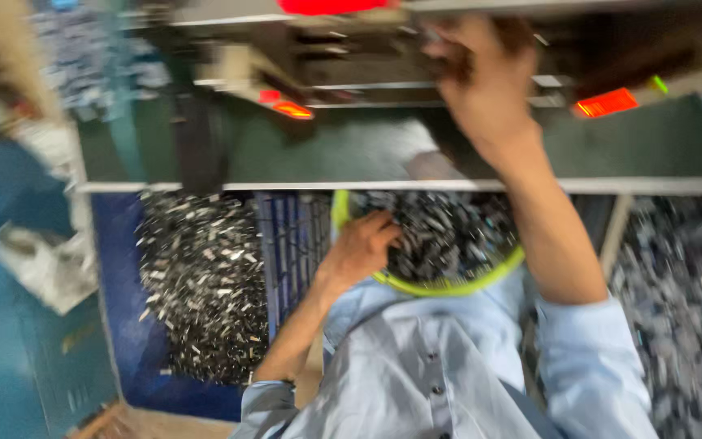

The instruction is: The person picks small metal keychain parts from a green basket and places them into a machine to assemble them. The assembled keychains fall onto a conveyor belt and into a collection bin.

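A green machine [351, 146] with glowing red lights fills the top of the blurred view, above a worktop [400, 185] edge. Below it, a heap of small metal pieces [205, 284] lies on a blue crate [286, 244] to the left. In the person's lap sits a yellow-green rimmed bowl [448, 286] full of the same dark pieces. The left hand [361, 248] rests at the bowl's left rim, fingers curled into the pieces. The right hand [481, 73] reaches up into the machine; whether its fingers grip anything cannot be told.
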Tool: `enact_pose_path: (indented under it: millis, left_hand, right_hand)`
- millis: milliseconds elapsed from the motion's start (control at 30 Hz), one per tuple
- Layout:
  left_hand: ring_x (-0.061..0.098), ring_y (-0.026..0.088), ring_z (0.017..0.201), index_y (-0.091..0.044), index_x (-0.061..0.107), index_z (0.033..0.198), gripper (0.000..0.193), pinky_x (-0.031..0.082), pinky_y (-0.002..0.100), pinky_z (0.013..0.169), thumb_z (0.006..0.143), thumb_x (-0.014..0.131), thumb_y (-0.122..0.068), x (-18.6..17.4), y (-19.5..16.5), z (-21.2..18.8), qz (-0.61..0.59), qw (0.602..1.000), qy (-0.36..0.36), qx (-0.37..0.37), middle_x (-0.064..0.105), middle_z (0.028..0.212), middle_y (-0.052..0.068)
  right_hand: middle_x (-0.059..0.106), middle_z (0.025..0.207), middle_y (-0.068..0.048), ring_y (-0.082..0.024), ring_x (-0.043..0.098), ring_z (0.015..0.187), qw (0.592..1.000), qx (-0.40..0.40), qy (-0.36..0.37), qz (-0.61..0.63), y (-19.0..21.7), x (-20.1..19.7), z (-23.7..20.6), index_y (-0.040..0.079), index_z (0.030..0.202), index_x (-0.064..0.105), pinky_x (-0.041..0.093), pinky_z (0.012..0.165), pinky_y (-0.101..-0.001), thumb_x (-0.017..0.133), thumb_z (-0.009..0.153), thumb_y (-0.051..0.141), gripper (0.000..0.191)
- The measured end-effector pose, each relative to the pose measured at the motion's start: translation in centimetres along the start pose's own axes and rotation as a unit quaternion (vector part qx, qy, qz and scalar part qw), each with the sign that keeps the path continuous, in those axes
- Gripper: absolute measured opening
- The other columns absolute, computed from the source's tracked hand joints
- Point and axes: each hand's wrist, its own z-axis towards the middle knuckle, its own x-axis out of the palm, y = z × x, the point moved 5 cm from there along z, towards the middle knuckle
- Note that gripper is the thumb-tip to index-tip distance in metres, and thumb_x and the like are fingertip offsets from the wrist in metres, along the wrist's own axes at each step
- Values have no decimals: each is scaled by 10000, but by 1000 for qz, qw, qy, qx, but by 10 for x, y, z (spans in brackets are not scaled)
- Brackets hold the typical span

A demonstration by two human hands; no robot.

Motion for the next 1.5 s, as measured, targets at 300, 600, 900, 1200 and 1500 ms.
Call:
enact_pose_path:
  millis: [300, 600, 900, 1200, 1500]
  left_hand:
    - [654, 315, 880, -33, 709, 1083, 301, 540, 409, 756, 790, 712, 38, -4, -15, 1, -161, 981, -73, -80, 630, 925, 115]
    - [750, 245, 872, -53, 711, 1018, 357, 574, 362, 739, 753, 577, 146, 6, -14, 0, -179, 972, -90, -124, 659, 982, 103]
    - [754, 176, 850, 9, 761, 969, 238, 603, 296, 740, 836, 615, 142, 5, -4, -15, -441, 850, -213, -193, 725, 940, 120]
    - [678, 148, 816, 14, 652, 963, 252, 569, 246, 667, 748, 773, 67, -24, -40, 7, -387, 890, -239, -41, 627, 1075, 149]
    - [724, 101, 644, -16, 611, 1016, 125, 563, 256, 575, 930, 700, -25, -15, -36, 18, -409, 887, -162, -143, 712, 787, 54]
  right_hand:
    - [726, 1054, -157, -284, 677, 942, 996, 38, -30, 76, 2, -10, 4, 1, 1036, 649, 537, 810, -385, 597, 878, -192, 255]
    - [744, 1084, -100, -321, 609, 1070, 997, 26, 66, -6, 17, -20, 19, 8, 989, 661, 480, 957, -390, 591, 804, -187, 278]
    - [732, 1115, -147, -231, 682, 1038, 964, 205, 111, 128, 103, -19, -153, 18, 1169, 716, 522, 905, -336, 715, 897, 2, 272]
    - [685, 1035, -115, -218, 651, 810, 945, 287, 111, 111, 100, -26, -187, 73, 1121, 742, 511, 709, -292, 698, 846, -79, 317]
    - [727, 1094, -176, -203, 702, 914, 865, 388, -3, 319, 94, -18, -182, 9, 1171, 600, 566, 765, -255, 577, 880, -216, 368]
